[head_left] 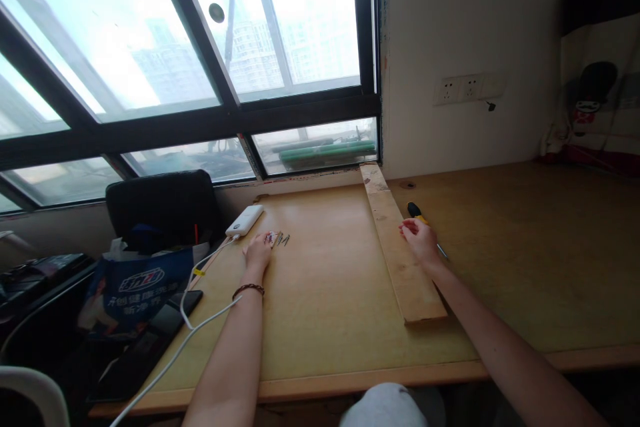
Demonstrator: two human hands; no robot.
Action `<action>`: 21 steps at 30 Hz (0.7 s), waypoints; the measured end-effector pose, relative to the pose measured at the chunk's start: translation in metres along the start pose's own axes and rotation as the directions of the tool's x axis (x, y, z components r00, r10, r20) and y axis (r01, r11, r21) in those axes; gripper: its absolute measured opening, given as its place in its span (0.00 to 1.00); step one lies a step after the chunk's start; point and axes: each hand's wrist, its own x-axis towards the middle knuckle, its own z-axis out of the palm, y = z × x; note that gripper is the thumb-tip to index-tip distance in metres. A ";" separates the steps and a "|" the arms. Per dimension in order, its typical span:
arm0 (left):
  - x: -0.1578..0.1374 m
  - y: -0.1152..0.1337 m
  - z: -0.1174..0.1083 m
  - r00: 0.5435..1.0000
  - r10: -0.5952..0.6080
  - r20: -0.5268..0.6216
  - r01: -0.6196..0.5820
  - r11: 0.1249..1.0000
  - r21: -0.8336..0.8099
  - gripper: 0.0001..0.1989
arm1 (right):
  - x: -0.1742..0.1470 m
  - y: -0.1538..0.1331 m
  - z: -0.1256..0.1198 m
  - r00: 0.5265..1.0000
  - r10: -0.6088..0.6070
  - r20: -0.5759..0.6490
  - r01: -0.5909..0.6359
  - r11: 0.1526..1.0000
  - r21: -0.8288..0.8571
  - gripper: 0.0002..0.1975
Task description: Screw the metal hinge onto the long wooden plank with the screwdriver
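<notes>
My left hand (258,251) is down at the left of the table, its fingers curled at a small pale-and-dark item that I cannot make out. Right beside those fingertips lie several thin screws (283,239). Over the long wooden board (395,240), my right hand (420,240) has thumb and fingers pinched together; whatever is between them is too small to name. Just beyond that hand, a black-and-yellow screwdriver (414,209) lies on the table, its handle and metal shaft partly hidden by the hand.
A white power bank (245,220) with a white cable (196,330) sits at the table's left edge. Left of the table (325,333) are a black chair (163,203) and a blue bag (143,290). Windows and a wall with sockets (470,87) stand behind.
</notes>
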 end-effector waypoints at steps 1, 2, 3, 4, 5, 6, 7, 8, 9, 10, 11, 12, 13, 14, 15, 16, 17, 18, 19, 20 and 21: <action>0.000 0.000 0.000 1.000 0.003 0.007 -0.003 1.000 -0.016 0.16 | 0.000 0.000 0.000 1.000 -0.003 0.003 0.003 1.000 0.004 0.09; 0.000 0.000 0.000 1.000 0.008 0.012 -0.008 1.000 -0.029 0.16 | 0.000 -0.001 0.000 1.000 -0.006 0.005 0.006 1.000 0.007 0.09; 0.000 0.000 0.000 1.000 0.016 0.016 -0.016 0.999 -0.040 0.17 | -0.001 -0.001 0.000 1.000 -0.008 0.007 0.008 1.000 0.009 0.09; 0.000 0.000 -0.001 0.999 0.026 0.018 -0.026 0.999 -0.048 0.17 | -0.001 -0.002 0.000 1.000 -0.009 0.008 0.009 1.000 0.009 0.09; -0.001 0.001 -0.001 0.999 0.037 0.020 -0.036 0.998 -0.052 0.16 | -0.001 -0.002 0.000 1.000 -0.009 0.008 0.009 1.000 0.006 0.09; -0.002 0.003 -0.001 0.999 0.046 0.021 -0.045 0.998 -0.052 0.16 | -0.002 -0.003 0.000 1.000 -0.009 0.008 0.009 1.000 0.001 0.09; -0.003 0.005 -0.001 0.998 0.054 0.023 -0.053 0.997 -0.051 0.16 | -0.002 -0.003 0.000 1.000 -0.010 0.008 0.010 1.000 -0.006 0.09; -0.003 0.007 -0.001 0.998 0.056 0.028 -0.055 0.997 -0.045 0.16 | -0.002 -0.004 0.000 1.000 -0.011 0.007 0.011 1.000 -0.012 0.10; -0.004 0.008 -0.001 0.998 0.055 0.035 -0.054 0.998 -0.038 0.16 | -0.002 -0.004 -0.001 1.000 -0.011 0.006 0.011 1.000 -0.018 0.10; -0.005 0.010 -0.001 0.998 0.054 0.042 -0.053 0.998 -0.030 0.17 | -0.002 -0.005 -0.001 1.000 -0.011 0.005 0.011 1.000 -0.023 0.10; -0.006 0.012 -0.001 0.997 0.052 0.048 -0.051 0.998 -0.022 0.17 | -0.002 -0.005 -0.001 1.000 -0.010 0.001 0.010 1.000 -0.027 0.10; -0.006 0.014 0.000 0.997 0.049 0.053 -0.048 0.999 -0.016 0.16 | -0.002 -0.006 -0.002 1.000 -0.014 -0.002 0.014 0.999 -0.033 0.10; -0.007 0.016 0.000 0.997 0.045 0.057 -0.044 0.999 -0.013 0.16 | -0.002 -0.006 -0.003 1.000 -0.020 -0.008 0.020 0.999 -0.042 0.10; -0.007 0.017 0.000 0.997 0.041 0.059 -0.041 0.999 -0.015 0.16 | -0.002 -0.006 -0.004 1.000 -0.027 -0.014 0.026 0.998 -0.057 0.10; -0.008 0.018 0.000 0.998 0.035 0.061 -0.034 0.999 -0.022 0.16 | -0.001 -0.006 -0.005 0.999 -0.031 -0.027 0.029 0.997 -0.077 0.10; -0.009 0.019 0.000 0.998 0.021 0.064 -0.019 0.999 -0.032 0.16 | -0.001 -0.005 -0.006 0.999 -0.032 -0.041 0.028 0.995 -0.101 0.10; -0.010 0.020 -0.001 0.998 0.004 0.068 -0.001 0.999 -0.045 0.16 | 0.000 -0.004 -0.006 0.998 -0.029 -0.059 0.022 0.992 -0.122 0.10; -0.011 0.021 -0.002 0.998 -0.014 0.066 0.018 0.998 -0.058 0.15 | 0.001 -0.002 -0.007 0.997 -0.019 -0.079 0.008 0.991 -0.137 0.11; -0.011 0.021 -0.003 0.998 -0.032 0.056 0.036 0.997 -0.070 0.15 | 0.002 0.000 -0.007 0.995 -0.002 -0.099 -0.012 0.989 -0.147 0.12; -0.012 0.023 -0.004 0.998 -0.048 0.031 0.050 0.995 -0.081 0.15 | 0.003 0.003 -0.006 0.994 0.022 -0.111 -0.039 0.988 -0.150 0.14; -0.013 0.025 -0.006 0.999 -0.052 -0.011 0.050 0.995 -0.090 0.15 | 0.004 0.006 -0.006 0.992 0.052 -0.116 -0.069 0.987 -0.147 0.14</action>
